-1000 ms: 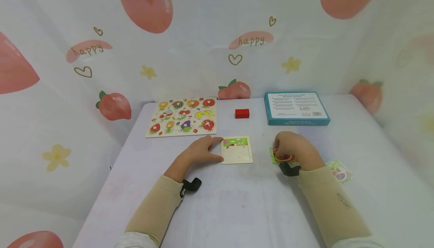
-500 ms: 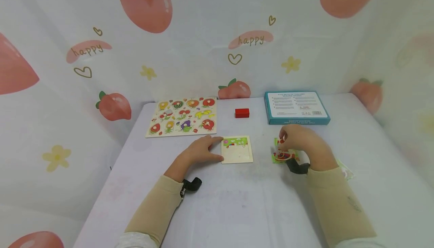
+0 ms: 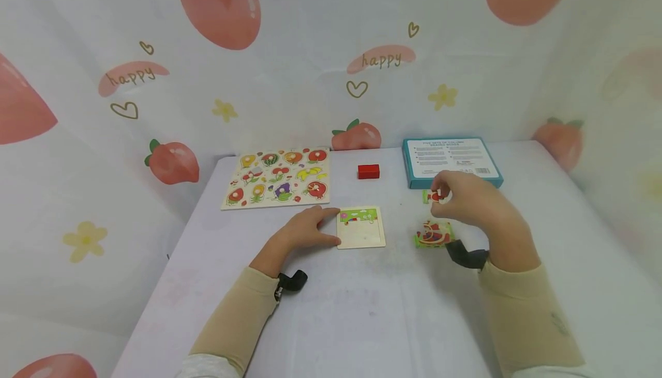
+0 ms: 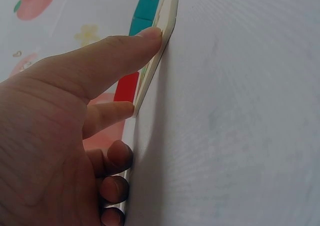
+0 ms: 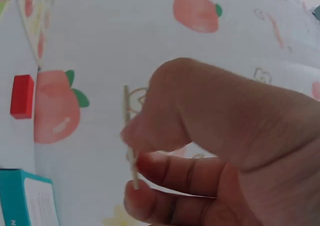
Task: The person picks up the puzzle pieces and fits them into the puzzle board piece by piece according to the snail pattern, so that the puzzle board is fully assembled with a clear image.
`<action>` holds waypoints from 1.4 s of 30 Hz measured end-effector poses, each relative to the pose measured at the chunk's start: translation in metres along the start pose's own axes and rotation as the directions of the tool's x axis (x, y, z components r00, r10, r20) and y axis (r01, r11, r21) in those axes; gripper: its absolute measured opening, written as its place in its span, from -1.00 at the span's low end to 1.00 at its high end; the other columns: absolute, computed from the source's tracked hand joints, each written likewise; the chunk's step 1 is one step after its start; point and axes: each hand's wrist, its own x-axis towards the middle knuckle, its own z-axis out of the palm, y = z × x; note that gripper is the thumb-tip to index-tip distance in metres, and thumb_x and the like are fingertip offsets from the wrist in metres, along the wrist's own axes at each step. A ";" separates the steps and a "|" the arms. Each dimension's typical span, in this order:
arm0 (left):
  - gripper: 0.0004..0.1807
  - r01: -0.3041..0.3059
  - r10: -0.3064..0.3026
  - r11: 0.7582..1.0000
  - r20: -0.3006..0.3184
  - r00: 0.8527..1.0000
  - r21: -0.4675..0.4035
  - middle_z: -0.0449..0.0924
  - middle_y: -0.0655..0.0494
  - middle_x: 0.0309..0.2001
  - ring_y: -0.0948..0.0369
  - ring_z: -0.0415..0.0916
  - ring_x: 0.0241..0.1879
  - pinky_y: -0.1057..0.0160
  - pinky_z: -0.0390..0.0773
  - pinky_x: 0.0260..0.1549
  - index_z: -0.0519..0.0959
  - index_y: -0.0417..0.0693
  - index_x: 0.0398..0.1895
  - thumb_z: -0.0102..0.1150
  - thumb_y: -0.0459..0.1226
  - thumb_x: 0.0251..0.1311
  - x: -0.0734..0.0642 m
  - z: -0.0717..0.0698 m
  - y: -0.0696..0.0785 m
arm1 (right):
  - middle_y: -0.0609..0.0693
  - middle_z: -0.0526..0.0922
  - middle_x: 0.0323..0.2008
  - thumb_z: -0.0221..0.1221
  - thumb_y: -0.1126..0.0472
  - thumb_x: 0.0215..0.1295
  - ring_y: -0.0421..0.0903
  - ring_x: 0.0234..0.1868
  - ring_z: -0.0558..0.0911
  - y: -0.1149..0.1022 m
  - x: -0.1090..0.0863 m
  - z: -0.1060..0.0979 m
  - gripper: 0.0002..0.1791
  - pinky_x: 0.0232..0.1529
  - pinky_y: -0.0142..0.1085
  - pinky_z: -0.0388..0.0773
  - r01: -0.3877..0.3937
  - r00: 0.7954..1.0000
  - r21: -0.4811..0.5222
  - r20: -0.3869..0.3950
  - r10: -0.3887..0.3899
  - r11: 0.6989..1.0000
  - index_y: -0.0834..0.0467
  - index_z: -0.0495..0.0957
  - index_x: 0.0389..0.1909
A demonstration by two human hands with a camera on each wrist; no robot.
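My left hand (image 3: 302, 230) is at the left side of a small wooden puzzle tray (image 3: 360, 235), index fingertip by its far corner and thumb by its near corner. A strip of fitted picture pieces (image 3: 359, 215) runs along the tray's far side; bare wood shows below. In the left wrist view the thumb (image 4: 115, 58) rests on the tray's edge, other fingers loosely bent. My right hand (image 3: 473, 203) pinches a thin green, red and white puzzle piece (image 3: 428, 196) above the table, seen edge-on (image 5: 131, 136) in the right wrist view. Below it lies a pile of puzzle pieces (image 3: 433, 235).
A fruit peg puzzle board (image 3: 279, 178) lies at the back left. A red block (image 3: 369, 172) sits at the back middle. Behind my right hand lies a teal and white box (image 3: 452, 159). A patterned curtain (image 3: 289, 79) rises behind the table.
My right hand has risen from the pile and moved away from me, carrying a puzzle piece; more of the pile now shows. My left hand and the tray stay where they were.
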 end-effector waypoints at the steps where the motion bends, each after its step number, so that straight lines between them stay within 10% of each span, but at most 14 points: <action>1: -0.10 -0.002 0.002 1.000 -0.001 1.000 0.001 0.44 0.17 -0.15 0.18 0.38 -0.12 0.11 0.48 -0.07 0.37 0.30 0.52 0.45 0.17 0.08 0.000 0.000 0.000 | 0.10 0.54 -0.18 0.36 0.15 0.15 0.08 -0.16 0.51 -0.002 -0.002 -0.001 -0.59 -0.25 -0.12 0.49 0.011 1.000 0.001 -0.017 -0.011 1.000 0.18 0.52 -0.02; 10: -0.09 -0.014 0.014 1.000 0.004 1.000 -0.012 0.44 0.15 -0.17 0.16 0.38 -0.14 0.12 0.47 -0.11 0.37 0.29 0.52 0.46 0.18 0.07 0.002 0.001 0.001 | 0.06 0.57 -0.16 0.33 0.16 0.13 0.04 -0.12 0.50 -0.021 -0.016 -0.004 -0.61 -0.13 -0.05 0.52 0.118 0.978 -0.014 -0.170 -0.119 0.993 0.18 0.55 -0.02; 25: -0.10 0.010 -0.010 1.000 -0.001 1.000 0.001 0.46 0.17 -0.10 0.17 0.40 -0.09 0.11 0.49 -0.05 0.37 0.33 0.52 0.45 0.20 0.06 0.004 0.000 0.002 | -0.09 0.57 -0.24 0.38 0.17 0.16 -0.11 -0.23 0.52 -0.059 -0.013 0.029 -0.68 -0.24 -0.22 0.54 0.369 0.875 -0.066 -0.313 -0.370 0.927 0.12 0.57 -0.08; 42: -0.10 0.026 -0.026 0.999 0.003 1.000 -0.022 0.46 0.17 -0.10 0.15 0.40 -0.09 0.07 0.51 0.01 0.38 0.32 0.51 0.48 0.18 0.06 0.002 -0.001 0.002 | -0.07 0.58 -0.24 0.44 0.12 0.18 -0.12 -0.25 0.54 -0.080 0.017 0.071 -0.64 -0.26 -0.31 0.53 0.372 0.920 -0.071 -0.104 -0.378 0.925 0.08 0.59 -0.03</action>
